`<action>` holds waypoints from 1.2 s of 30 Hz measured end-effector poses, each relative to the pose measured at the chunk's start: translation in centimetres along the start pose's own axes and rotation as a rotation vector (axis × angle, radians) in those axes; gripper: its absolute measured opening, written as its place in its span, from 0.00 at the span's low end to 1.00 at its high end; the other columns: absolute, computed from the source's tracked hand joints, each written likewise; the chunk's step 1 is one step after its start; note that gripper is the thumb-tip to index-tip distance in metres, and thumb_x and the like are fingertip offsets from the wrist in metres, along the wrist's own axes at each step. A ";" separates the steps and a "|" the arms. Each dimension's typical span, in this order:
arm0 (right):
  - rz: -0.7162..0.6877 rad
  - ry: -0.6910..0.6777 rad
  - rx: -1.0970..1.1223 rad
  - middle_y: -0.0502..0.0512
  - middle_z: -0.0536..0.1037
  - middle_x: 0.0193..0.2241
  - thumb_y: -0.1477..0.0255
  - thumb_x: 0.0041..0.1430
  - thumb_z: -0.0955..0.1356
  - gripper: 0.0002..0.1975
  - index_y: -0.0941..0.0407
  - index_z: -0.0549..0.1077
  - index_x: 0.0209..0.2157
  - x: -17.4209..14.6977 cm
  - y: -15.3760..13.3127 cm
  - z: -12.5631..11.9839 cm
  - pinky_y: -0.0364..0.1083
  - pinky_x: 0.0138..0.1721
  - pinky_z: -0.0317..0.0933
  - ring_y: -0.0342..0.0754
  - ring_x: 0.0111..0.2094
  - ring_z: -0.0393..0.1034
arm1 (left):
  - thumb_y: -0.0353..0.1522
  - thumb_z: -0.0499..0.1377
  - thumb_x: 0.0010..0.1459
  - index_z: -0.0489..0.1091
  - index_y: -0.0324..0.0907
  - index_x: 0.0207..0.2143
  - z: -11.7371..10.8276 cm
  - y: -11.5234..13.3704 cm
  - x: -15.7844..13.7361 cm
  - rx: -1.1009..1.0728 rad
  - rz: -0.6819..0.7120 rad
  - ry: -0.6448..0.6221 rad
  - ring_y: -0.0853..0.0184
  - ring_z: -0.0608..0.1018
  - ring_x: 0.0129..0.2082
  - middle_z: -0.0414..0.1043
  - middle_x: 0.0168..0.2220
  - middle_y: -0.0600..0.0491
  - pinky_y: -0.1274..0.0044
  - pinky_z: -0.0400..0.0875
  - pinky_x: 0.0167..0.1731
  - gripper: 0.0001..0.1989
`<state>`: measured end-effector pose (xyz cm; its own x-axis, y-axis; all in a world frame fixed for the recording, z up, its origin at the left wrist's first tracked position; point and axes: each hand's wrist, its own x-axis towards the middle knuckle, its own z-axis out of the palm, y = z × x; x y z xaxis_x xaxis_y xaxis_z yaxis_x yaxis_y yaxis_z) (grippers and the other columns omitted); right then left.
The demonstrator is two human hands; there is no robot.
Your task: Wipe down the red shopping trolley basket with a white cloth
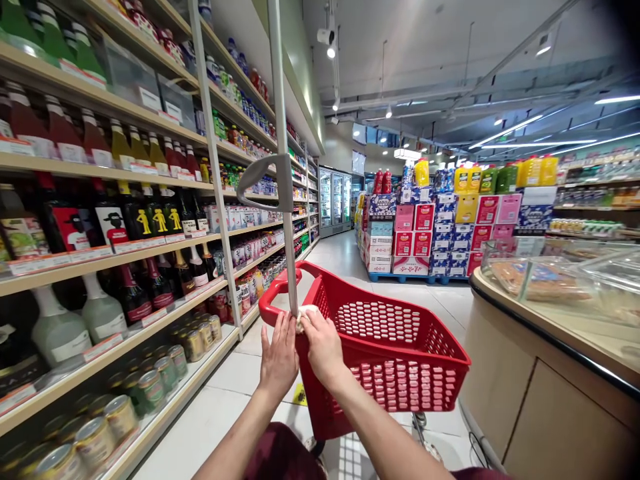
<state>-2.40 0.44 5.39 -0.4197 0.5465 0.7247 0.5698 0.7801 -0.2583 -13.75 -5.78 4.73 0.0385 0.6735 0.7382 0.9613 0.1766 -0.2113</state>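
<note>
A red plastic shopping basket [400,340] on wheels stands in the aisle in front of me. A grey telescopic pull handle [286,200] rises from its near rim, with a grey grip [257,177] at mid height. My left hand [279,357] lies flat against the base of the pole. My right hand [323,343] presses a small white cloth [303,319] against the pole's base and the basket rim. The basket looks empty inside.
Shelves [115,260] of bottles and cans line the left side. A curved counter [550,360] with glass food cases stands on the right. Stacked boxes on a pallet [430,233] and fridges [335,200] lie ahead down the tiled aisle.
</note>
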 end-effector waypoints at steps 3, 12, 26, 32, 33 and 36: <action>0.117 -0.032 -0.073 0.55 0.67 0.52 0.86 0.49 0.56 0.26 0.53 0.67 0.48 -2.1 3.5 -0.8 0.50 0.51 0.49 0.46 0.52 0.58 | 0.26 0.48 0.47 0.49 0.34 0.58 0.2 0.4 -0.6 -0.018 0.004 -0.016 0.59 0.51 0.60 0.52 0.59 0.42 0.59 0.37 0.57 0.32; 0.064 0.010 -0.105 0.52 0.65 0.53 0.86 0.49 0.57 0.27 0.53 0.67 0.48 -4.1 5.2 -0.6 0.50 0.52 0.48 0.47 0.56 0.53 | 0.26 0.47 0.46 0.53 0.34 0.56 0.7 3.7 0.7 -0.079 0.056 -0.147 0.62 0.50 0.60 0.50 0.59 0.45 0.60 0.33 0.58 0.31; 0.253 -0.097 -0.289 0.49 0.63 0.54 0.90 0.45 0.54 0.33 0.49 0.66 0.49 -8.0 11.6 -3.7 0.53 0.53 0.47 0.46 0.56 0.54 | 0.26 0.47 0.45 0.54 0.32 0.56 0.2 7.7 2.1 -0.112 0.060 -0.356 0.61 0.47 0.61 0.50 0.59 0.45 0.60 0.34 0.58 0.32; 0.349 -0.076 -0.397 0.51 0.63 0.54 0.89 0.45 0.53 0.32 0.52 0.66 0.49 -10.5 15.1 -5.0 0.54 0.53 0.47 0.48 0.56 0.52 | 0.27 0.46 0.47 0.52 0.32 0.57 0.8 10.3 2.2 -0.146 0.118 -0.440 0.61 0.46 0.61 0.48 0.60 0.45 0.60 0.35 0.58 0.31; 0.296 -0.071 -0.385 0.50 0.63 0.54 0.89 0.45 0.54 0.32 0.52 0.66 0.49 -10.5 14.9 -4.9 0.52 0.53 0.47 0.47 0.57 0.52 | 0.27 0.46 0.48 0.52 0.32 0.57 0.9 11.0 2.2 -0.154 0.136 -0.452 0.61 0.46 0.61 0.49 0.60 0.45 0.60 0.37 0.58 0.30; 0.201 -0.041 -0.384 0.49 0.63 0.54 0.89 0.47 0.54 0.31 0.51 0.67 0.49 -11.2 15.8 -5.1 0.50 0.54 0.47 0.46 0.56 0.53 | 0.28 0.45 0.49 0.52 0.32 0.57 1.4 12.8 2.2 -0.174 0.173 -0.454 0.61 0.48 0.61 0.50 0.59 0.44 0.61 0.40 0.58 0.29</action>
<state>14.93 5.12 -3.50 -0.2966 0.6940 0.6561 0.8612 0.4912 -0.1303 -1.71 -1.02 2.76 0.1156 0.9328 0.3413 0.9840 -0.0607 -0.1676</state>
